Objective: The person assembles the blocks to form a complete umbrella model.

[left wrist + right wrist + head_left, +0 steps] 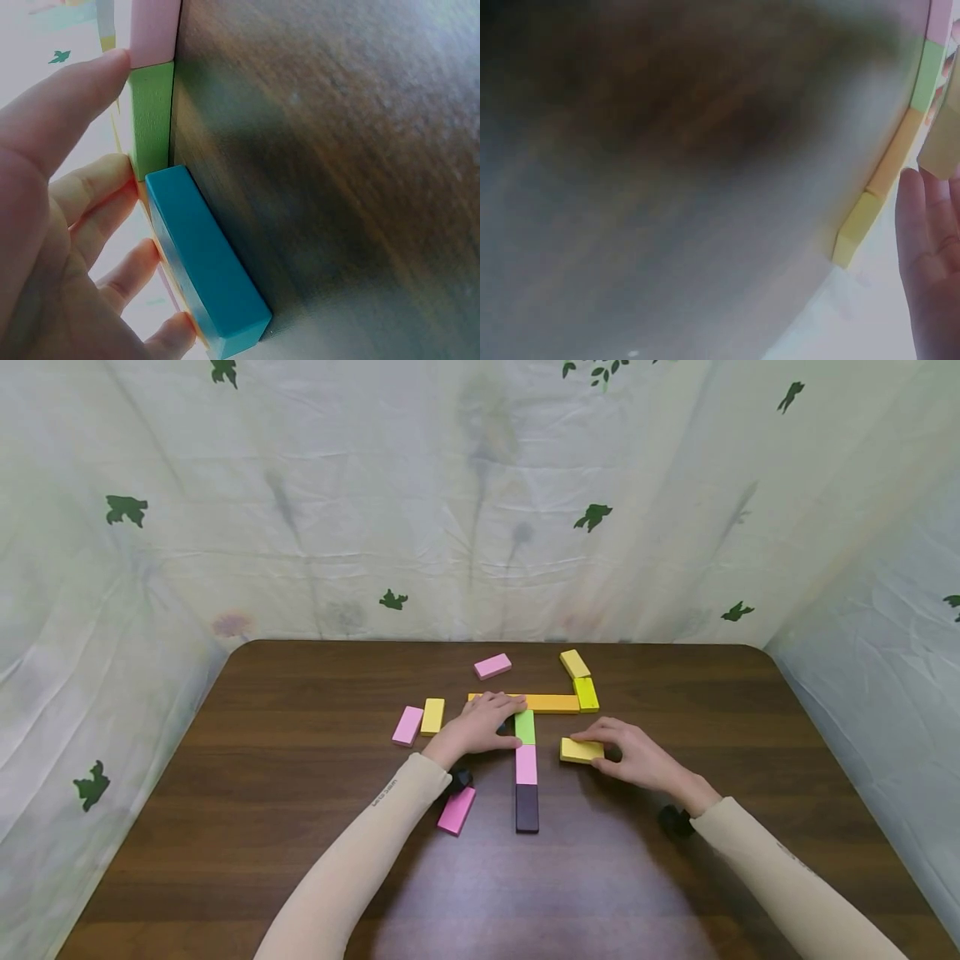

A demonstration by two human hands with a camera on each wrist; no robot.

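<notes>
My right hand (637, 753) pinches a yellow block (579, 751) between thumb and fingers, just right of the block line. In the right wrist view that yellow block (939, 146) shows at the right edge beside the fingers. My left hand (480, 724) rests with fingers fairly straight over the line, fingertips by the green block (525, 727) and the orange strip (553, 704). Its thumb (94, 86) reaches the joint of the green block (152, 120) and the pink block (152, 30). A blue block (206, 255) lies beside the fingers, mostly hidden in the head view.
A dark block (527, 808) ends the line's near side. A bright yellow block (587, 694) and a pale yellow block (575, 663) continue from the orange strip. Around lie loose pink blocks (492, 666) and a yellow block (432, 717) on the wooden table (247, 827).
</notes>
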